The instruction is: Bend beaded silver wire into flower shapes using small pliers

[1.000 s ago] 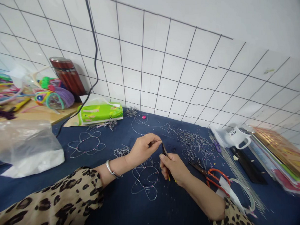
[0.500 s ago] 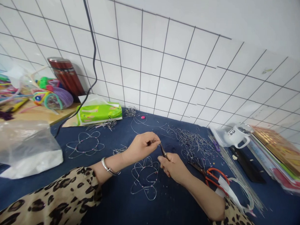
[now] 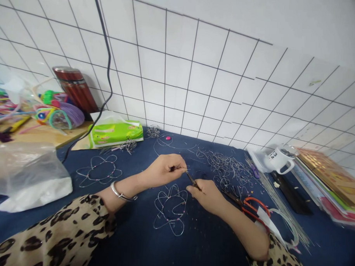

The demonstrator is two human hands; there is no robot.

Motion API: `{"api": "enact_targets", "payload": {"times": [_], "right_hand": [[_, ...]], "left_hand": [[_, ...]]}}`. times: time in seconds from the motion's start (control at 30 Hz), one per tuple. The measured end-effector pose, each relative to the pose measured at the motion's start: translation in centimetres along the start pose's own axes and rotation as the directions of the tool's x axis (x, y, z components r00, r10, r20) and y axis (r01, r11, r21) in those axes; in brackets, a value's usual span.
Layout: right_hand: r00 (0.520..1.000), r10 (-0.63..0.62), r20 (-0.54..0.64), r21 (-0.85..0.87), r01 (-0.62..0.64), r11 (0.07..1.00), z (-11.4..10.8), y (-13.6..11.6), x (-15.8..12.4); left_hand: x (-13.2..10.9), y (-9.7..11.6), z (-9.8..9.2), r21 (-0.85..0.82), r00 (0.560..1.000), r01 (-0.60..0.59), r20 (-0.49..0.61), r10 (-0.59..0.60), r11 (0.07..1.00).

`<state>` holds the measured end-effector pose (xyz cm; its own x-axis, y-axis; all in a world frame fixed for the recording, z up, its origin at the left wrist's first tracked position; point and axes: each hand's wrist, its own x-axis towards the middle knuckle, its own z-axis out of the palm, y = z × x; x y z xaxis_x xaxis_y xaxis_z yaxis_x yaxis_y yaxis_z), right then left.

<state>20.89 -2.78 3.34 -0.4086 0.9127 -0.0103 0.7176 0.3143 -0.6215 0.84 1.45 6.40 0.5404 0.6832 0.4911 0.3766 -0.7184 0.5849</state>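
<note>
I have the left hand (image 3: 164,170) pinching a fine wire (image 3: 187,171) between thumb and forefinger, and the right hand (image 3: 206,194) grasping the pliers (image 3: 192,180), tips at the wire just beside the left fingertips. Both hands are near the wire flower (image 3: 178,219), which lies unheld on the blue cloth (image 3: 208,242). For a sound result, I would set the pinch close to the tool tips to limit swivel, align the pliers before squeezing, and apply light, even pressure. Whether the plier tips are fully closed, I cannot tell; the contact is too small
</note>
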Motion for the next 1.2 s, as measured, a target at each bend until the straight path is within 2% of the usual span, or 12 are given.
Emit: {"api": "enact_targets", "payload": {"times": [0.13, 0.33, 0.4, 0.47, 0.53, 0.6, 0.67, 0.77, 0.87, 0.97, 1.07, 1.2], "right_hand": [[0.999, -0.043, -0.025, -0.223, 0.037, 0.974, -0.6, -0.1, 0.0], [0.999, -0.047, -0.013, -0.495, 0.034, 0.868, -0.6, -0.2, -0.3], [0.998, -0.061, 0.022, -0.542, 0.063, 0.838, 0.1, 0.0, -0.4], [0.989, -0.095, 0.109, -0.564, 0.14, 0.813, 0.6, 0.1, -0.5], [0.99, -0.093, 0.109, -0.544, 0.138, 0.828, 0.4, 0.1, -0.4], [0.999, -0.049, 0.007, -0.487, 0.046, 0.872, -0.4, 0.0, -0.2], [0.998, -0.01, -0.067, -0.36, -0.015, 0.933, -1.4, -0.2, 0.0], [0.996, 0.093, -0.007, 0.032, -0.093, 0.995, -1.9, -0.4, 0.0], [0.967, 0.14, 0.211, 0.431, -0.221, 0.875, -1.0, -0.6, -0.3], [0.925, 0.1, 0.367, 0.599, -0.317, 0.736, 0.2, -0.6, -0.5], [0.92, 0.082, 0.383, 0.663, -0.335, 0.67, 1.0, -0.6, -0.5], [0.934, 0.104, 0.341, 0.687, -0.323, 0.651, 1.2, -0.7, -0.4]], "left_hand": [[0.1, 0.1, -0.6, 0.02, 0.998, -0.037, 0.049, 0.036, 0.999], [0.1, 0.1, -0.7, -0.002, 0.991, -0.105, 0.088, 0.105, 0.994], [0.2, -0.2, -1.6, -0.014, 0.995, -0.084, 0.045, 0.085, 0.996], [0.3, -0.5, -2.9, -0.01, 0.991, -0.021, -0.134, 0.02, 1.0], [0.3, -0.8, -4.3, 0.003, 0.964, 0.027, -0.265, -0.025, 1.0], [0.2, -1.1, -4.9, -0.02, 0.965, 0.059, -0.256, -0.062, 0.998], [0.1, -1.3, -4.5, -0.118, 0.972, 0.097, -0.205, -0.119, 0.988], [-0.1, -1.6, -2.5, -0.294, 0.962, 0.206, -0.115, -0.248, 0.934], [-0.3, -1.7, -0.3, -0.38, 0.939, 0.246, -0.134, -0.316, 0.892], [-0.6, -1.6, 0.9, -0.423, 0.935, 0.247, -0.132, -0.329, 0.872], [-0.8, -1.2, 1.3, -0.404, 0.946, 0.247, -0.096, -0.309, 0.881], [-1.0, -1.1, 1.6, -0.329, 0.956, 0.236, -0.092, -0.279, 0.915]]}}
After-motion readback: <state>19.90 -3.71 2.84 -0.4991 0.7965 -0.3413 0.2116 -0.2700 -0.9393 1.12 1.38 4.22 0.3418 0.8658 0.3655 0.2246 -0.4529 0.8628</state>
